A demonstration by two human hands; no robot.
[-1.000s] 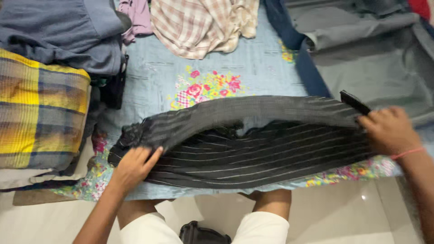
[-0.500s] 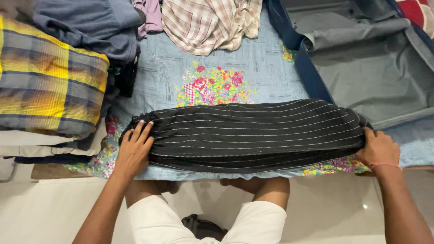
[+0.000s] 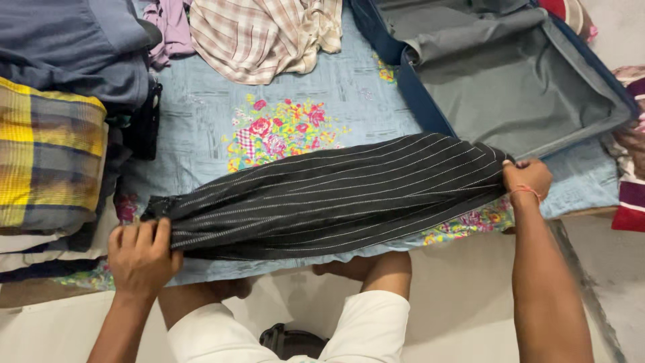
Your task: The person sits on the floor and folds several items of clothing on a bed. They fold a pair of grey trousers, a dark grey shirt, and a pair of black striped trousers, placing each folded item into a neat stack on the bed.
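- Garment: black striped cloth (image 3: 329, 195) now pulled taut and slanted across the floral bedsheet (image 3: 201, 128); before it lay level.
- Left hand (image 3: 141, 259), right hand (image 3: 529, 178): I read fingers clamped on its ends.
- Folded lengthwise, I judge; open suitcase (image 3: 524, 101) beside it.

We look down on a black garment with thin white stripes (image 3: 329, 195), folded into a long band and stretched slantwise across a pale blue bedsheet with a flower print (image 3: 282, 128). Our left hand (image 3: 141, 255) has its grip closed over the garment's left end, and our right hand (image 3: 529, 178), with a thin red thread at the wrist, pinches the right end. Just beyond the right hand lies an open blue suitcase with grey lining (image 3: 524, 94). At the left edge sits a stack of folded clothes with a yellow plaid piece (image 3: 47, 161) on its side and dark blue cloth (image 3: 74, 54) above. A crumpled checked shirt (image 3: 255, 37) lies at the top.
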